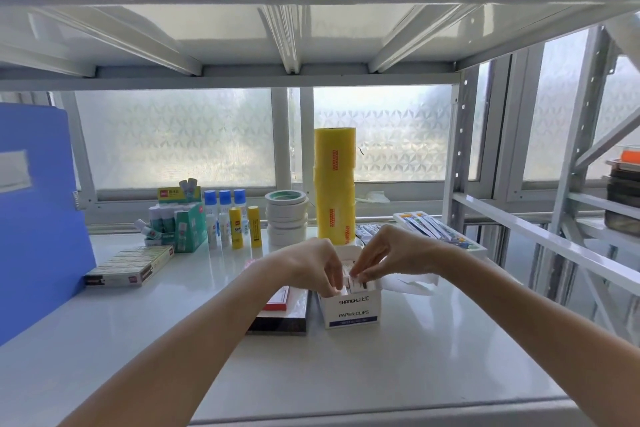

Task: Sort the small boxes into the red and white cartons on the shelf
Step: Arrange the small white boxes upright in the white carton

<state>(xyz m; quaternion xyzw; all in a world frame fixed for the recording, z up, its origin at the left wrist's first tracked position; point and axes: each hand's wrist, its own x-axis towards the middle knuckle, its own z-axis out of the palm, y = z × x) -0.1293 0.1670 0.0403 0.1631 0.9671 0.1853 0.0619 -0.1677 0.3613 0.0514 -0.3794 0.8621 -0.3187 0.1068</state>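
Note:
A white carton printed "PAPER CLIPS" stands open on the shelf in the middle. Small white boxes sit inside it. My left hand reaches into the carton's left side, fingers curled down among the boxes. My right hand comes in from the right and pinches a small box at the carton's top. A red and white carton lies flat just left of the white one, partly hidden under my left forearm, on a dark flat pack.
At the back stand glue sticks, blue-capped bottles, a green display box, white tape rolls and a tall yellow tape stack. A blue folder leans at left, staple boxes beside it. Pen packs lie at right.

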